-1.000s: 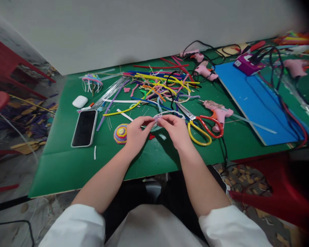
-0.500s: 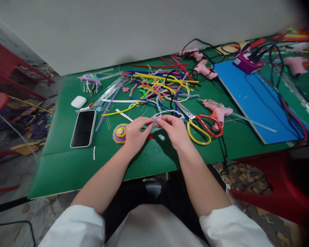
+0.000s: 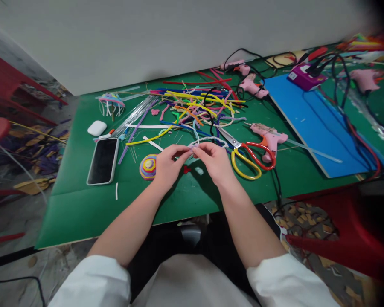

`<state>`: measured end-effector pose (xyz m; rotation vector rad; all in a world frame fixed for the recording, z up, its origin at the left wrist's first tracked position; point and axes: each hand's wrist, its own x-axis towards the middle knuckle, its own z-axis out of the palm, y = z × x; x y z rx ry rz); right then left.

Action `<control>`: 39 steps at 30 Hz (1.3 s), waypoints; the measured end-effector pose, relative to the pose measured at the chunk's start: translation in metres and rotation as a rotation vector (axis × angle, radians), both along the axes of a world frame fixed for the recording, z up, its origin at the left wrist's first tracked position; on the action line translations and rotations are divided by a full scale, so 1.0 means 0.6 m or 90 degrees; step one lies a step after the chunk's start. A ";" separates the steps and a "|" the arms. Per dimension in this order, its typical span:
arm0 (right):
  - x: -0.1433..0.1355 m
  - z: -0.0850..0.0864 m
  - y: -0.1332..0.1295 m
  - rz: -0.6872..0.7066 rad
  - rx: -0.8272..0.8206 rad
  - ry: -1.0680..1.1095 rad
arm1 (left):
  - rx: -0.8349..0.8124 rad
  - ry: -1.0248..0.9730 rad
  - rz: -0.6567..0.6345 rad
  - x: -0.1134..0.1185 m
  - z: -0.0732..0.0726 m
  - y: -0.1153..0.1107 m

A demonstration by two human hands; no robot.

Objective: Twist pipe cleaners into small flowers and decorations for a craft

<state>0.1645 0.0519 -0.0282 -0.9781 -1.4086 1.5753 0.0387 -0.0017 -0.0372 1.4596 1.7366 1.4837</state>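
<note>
My left hand [image 3: 171,164] and my right hand [image 3: 213,160] meet over the green table [image 3: 134,196], fingertips pinched together. Between them is a small piece of pale lilac pipe cleaner [image 3: 195,146], mostly covered by the fingers. A light, twisted pipe cleaner [image 3: 213,139] curves on the table just behind. Beside my left hand lies a round disc of coloured rings [image 3: 148,166]. Scissors with one yellow and one red handle [image 3: 243,154] rest open to the right of my right hand. Red and pale blue scraps [image 3: 199,171] lie beneath the hands.
Many coloured pipe cleaners [image 3: 198,102] are heaped behind the hands. A phone [image 3: 103,161], a white case [image 3: 97,128] and a small umbrella-like craft [image 3: 111,101] stand left. A pink glue gun [image 3: 270,137], a blue board [image 3: 307,123] and a purple power block [image 3: 307,77] with cables lie right.
Both hands keep their pinch at nearly the same spot, with only slight finger movement. The whole view has shifted a little; nothing else on the table has visibly moved.
</note>
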 end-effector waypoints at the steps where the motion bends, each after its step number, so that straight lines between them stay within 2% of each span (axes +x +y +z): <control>1: 0.000 0.000 0.000 0.001 0.001 -0.001 | 0.004 0.007 0.002 0.000 0.000 0.000; 9: 0.003 0.004 -0.002 0.032 -0.016 0.000 | 0.116 0.191 -0.032 -0.009 0.010 -0.005; 12: 0.003 0.004 -0.002 0.040 -0.018 -0.001 | 0.121 0.220 -0.043 -0.011 0.012 -0.006; 15: 0.004 0.002 0.000 0.038 0.006 -0.012 | 0.067 0.172 -0.034 -0.012 0.013 -0.002; 20: 0.006 -0.001 0.004 0.046 0.037 -0.039 | -0.051 -0.048 -0.032 -0.016 0.018 0.004; 22: 0.006 -0.001 0.004 0.056 0.047 -0.056 | -0.076 -0.096 -0.037 -0.017 0.019 0.005; 29: 0.006 0.003 -0.001 0.087 0.096 -0.118 | -0.111 -0.108 -0.041 -0.018 0.018 0.005; 34: 0.009 0.004 -0.005 0.069 0.169 -0.207 | -0.127 -0.116 -0.061 -0.015 0.020 0.005; 39: 0.007 -0.001 -0.008 0.041 0.247 -0.275 | -0.154 -0.157 -0.037 -0.012 0.015 0.005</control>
